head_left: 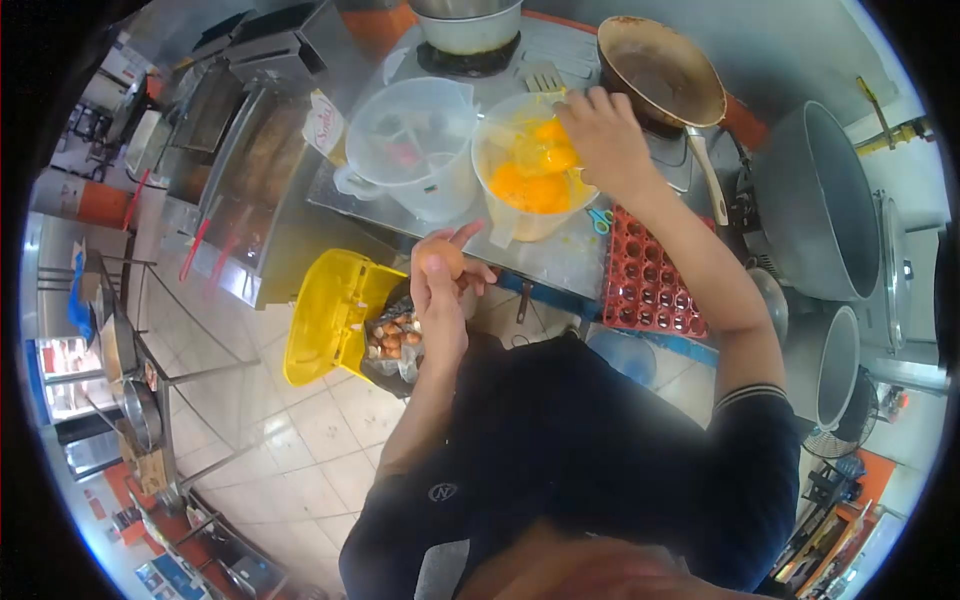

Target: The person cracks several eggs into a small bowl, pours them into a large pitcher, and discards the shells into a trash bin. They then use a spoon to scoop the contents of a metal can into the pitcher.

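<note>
My left hand point(440, 305) is closed around a brown egg point(441, 259), just off the counter's front edge and near the yellow bin. Over the rim of a clear plastic pitcher point(507, 222) is my right hand point(607, 140), its fingers bent down toward the inside. I cannot tell what those fingers hold. Several bright yolks point(535, 190) lie in raw egg in that pitcher. Close beside it on the left stands a second clear pitcher point(425, 195). A red egg tray point(650, 275) sits under my right forearm.
Eggshells point(395, 338) fill part of the open yellow bin point(320, 320) below the counter. Scissors point(600, 220) lie by the pitcher. A frying pan point(665, 75) and a white pot point(468, 32) stand at the back. Large grey pots point(815, 200) are at the right, a fryer point(260, 165) at the left.
</note>
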`<state>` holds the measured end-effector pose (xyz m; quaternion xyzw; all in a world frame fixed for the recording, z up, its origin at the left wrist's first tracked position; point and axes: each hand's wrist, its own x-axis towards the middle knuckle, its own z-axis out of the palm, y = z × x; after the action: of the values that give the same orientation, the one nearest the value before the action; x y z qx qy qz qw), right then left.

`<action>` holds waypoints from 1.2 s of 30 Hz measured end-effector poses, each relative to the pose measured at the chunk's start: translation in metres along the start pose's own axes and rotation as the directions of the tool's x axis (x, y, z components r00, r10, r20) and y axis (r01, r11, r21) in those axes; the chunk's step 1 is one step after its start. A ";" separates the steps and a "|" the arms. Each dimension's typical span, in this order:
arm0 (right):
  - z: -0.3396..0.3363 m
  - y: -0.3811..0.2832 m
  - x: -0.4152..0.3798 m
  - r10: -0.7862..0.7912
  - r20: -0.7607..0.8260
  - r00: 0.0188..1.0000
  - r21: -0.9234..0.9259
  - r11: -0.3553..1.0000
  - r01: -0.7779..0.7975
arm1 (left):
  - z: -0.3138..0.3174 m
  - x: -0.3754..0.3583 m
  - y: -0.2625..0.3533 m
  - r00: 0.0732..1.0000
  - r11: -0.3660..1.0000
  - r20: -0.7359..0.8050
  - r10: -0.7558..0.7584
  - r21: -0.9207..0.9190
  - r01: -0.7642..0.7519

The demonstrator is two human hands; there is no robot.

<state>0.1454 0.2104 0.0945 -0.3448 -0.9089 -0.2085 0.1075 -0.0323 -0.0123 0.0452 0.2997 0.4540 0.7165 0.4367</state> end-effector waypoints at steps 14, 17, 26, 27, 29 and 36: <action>-0.022 0.046 -0.058 0.436 0.007 0.900 0.695 0.645 -0.318 | -0.003 0.006 0.012 0.981 0.982 0.097 0.169 0.067 -0.176; -0.003 0.024 -0.136 0.538 0.199 0.819 0.754 0.450 -0.479 | 0.005 0.006 0.009 0.962 0.964 0.169 0.216 0.119 -0.237; 0.131 -0.081 -0.186 0.347 0.473 0.810 0.506 0.645 -0.572 | 0.049 0.015 0.002 0.851 0.527 0.439 0.287 0.670 -0.523; 0.126 -0.074 -0.182 0.332 0.505 0.797 0.496 0.644 -0.583 | 0.055 0.016 -0.001 0.855 0.560 0.439 0.276 0.650 -0.514; 0.122 -0.066 -0.187 0.334 0.470 0.817 0.498 0.664 -0.557 | 0.061 0.020 -0.007 0.820 0.545 0.472 0.322 0.616 -0.569; 0.066 0.009 -0.221 0.827 0.188 0.529 0.890 0.085 -0.449 | 0.084 0.020 -0.012 0.816 0.399 0.478 0.326 0.713 -0.577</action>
<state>0.3117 0.1177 -0.0370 -0.5591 -0.5789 0.2960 0.5145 0.0322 0.0411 0.0689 0.6737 0.5758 0.4558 0.0827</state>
